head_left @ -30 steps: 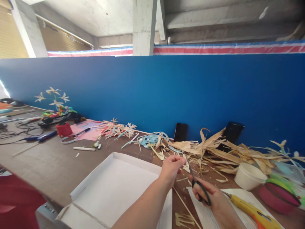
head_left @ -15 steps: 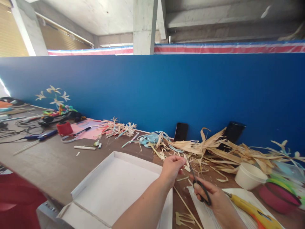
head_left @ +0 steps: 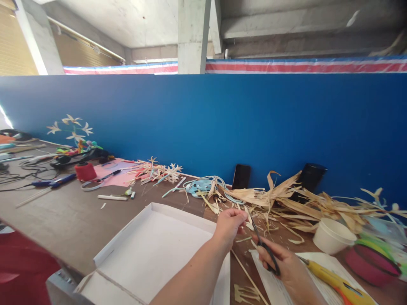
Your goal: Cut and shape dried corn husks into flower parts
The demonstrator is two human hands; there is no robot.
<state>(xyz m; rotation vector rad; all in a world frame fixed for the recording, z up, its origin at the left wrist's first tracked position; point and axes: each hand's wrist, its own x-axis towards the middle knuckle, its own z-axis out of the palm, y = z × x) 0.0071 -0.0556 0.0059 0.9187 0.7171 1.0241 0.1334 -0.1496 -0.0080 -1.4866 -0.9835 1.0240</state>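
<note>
My right hand (head_left: 288, 271) is wrapped round the handles of black-handled scissors (head_left: 269, 254), whose blades point up and away toward my other hand. Thumb and fingers of my left hand (head_left: 229, 226) are pinched together just left of the blade tips. What sits in that pinch is small and mostly hidden. Pale scraps lie behind the fingertips, and I cannot tell whether one of them is held. Dried corn husks (head_left: 280, 192) spread over the table beyond both hands. Below my left forearm is a shallow white cardboard box (head_left: 152, 245).
A yellow glue gun (head_left: 337, 279) lies on paper at right, near a white cup (head_left: 333, 237) and a pink bowl (head_left: 372, 262). Blue cord (head_left: 203, 185), a phone (head_left: 241, 176) and husk flowers (head_left: 171, 172) line the blue partition (head_left: 190, 114). A thin stick (head_left: 248, 273) lies between my arms.
The scissors' handles have come closer together in my right hand. My left hand keeps its pinch in nearly the same place.
</note>
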